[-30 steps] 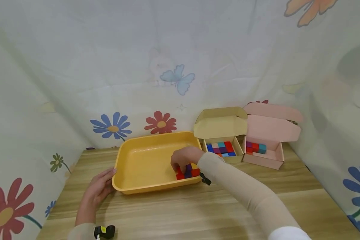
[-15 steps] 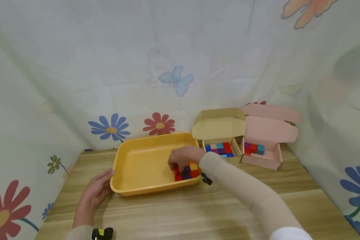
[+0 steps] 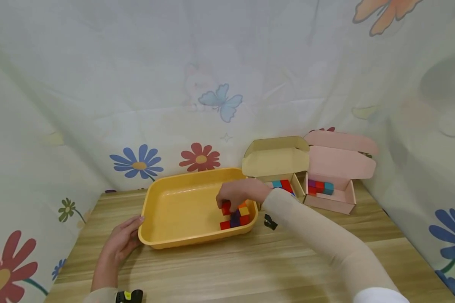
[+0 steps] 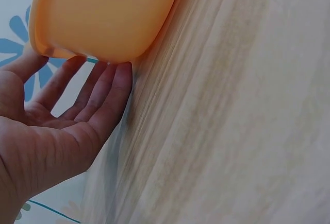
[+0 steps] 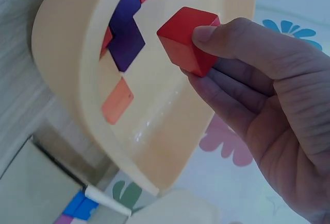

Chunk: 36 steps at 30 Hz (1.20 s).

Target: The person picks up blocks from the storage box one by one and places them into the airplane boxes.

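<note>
A yellow tray [image 3: 189,242] lies on the table. My left hand [image 3: 123,237] holds it by the left end; in the left wrist view the thumb is at the rim and the fingers [image 4: 100,87] lie against the outer wall. Above the tray's right part, my right hand [image 3: 236,192] pinches a red cube [image 5: 188,41] between thumb and fingertips. Below it in the tray sit several coloured blocks, among them a dark purple block [image 3: 235,219], a yellow block [image 3: 244,211] and a red block [image 3: 225,225].
Right of the tray stands an open cream box [image 3: 274,162] with coloured blocks, partly hidden by my right arm. Beside it is an open pink box [image 3: 330,205] holding several cubes. A patterned curtain [image 3: 155,105] hangs behind the wooden table [image 3: 204,273].
My right hand has risen from among the blocks, lifting the red cube, and shifted slightly right. The left hand stays at the tray's left end.
</note>
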Motion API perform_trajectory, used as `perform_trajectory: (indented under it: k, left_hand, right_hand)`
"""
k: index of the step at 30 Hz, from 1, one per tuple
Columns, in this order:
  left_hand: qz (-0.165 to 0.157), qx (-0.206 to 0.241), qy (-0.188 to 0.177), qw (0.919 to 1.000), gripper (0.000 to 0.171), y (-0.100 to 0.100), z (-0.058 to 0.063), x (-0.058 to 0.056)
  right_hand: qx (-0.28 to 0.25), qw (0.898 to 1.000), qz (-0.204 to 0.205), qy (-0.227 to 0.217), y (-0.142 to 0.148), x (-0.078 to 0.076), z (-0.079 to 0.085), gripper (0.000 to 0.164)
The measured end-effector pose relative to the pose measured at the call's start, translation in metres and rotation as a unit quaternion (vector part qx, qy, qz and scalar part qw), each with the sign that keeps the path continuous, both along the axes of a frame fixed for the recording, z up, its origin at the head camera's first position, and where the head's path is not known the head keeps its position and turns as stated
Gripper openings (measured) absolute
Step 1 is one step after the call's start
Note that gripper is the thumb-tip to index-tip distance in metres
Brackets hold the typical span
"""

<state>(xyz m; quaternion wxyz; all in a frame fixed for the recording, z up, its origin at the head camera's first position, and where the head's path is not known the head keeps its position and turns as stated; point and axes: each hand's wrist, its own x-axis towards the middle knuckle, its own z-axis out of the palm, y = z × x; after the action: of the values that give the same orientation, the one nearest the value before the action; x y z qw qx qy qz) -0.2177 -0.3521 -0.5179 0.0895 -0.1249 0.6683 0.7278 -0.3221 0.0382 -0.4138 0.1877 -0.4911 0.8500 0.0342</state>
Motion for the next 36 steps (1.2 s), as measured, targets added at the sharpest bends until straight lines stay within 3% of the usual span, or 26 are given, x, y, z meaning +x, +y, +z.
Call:
perform_trajectory:
  k: [11, 23, 36]
  left_hand:
    - [0.010, -0.007, -0.012, 0.9999, 0.079, 0.004, 0.000, 0.002]
    - [0.012, -0.015, -0.013, 0.9997, 0.081, 0.005, 0.004, 0.003]
    - [0.005, -0.023, -0.007, 0.9997, 0.079, 0.005, 0.004, 0.003]
  right_hand:
    - [0.009, 1.000, -0.014, 0.019, 0.031, 0.002, 0.009, 0.032]
    - [-0.025, 0.999, -0.028, 0.031, 0.073, 0.003, 0.026, 0.023]
    - [-0.036, 0.998, -0.006, 0.052, 0.142, -0.007, 0.027, 0.019]
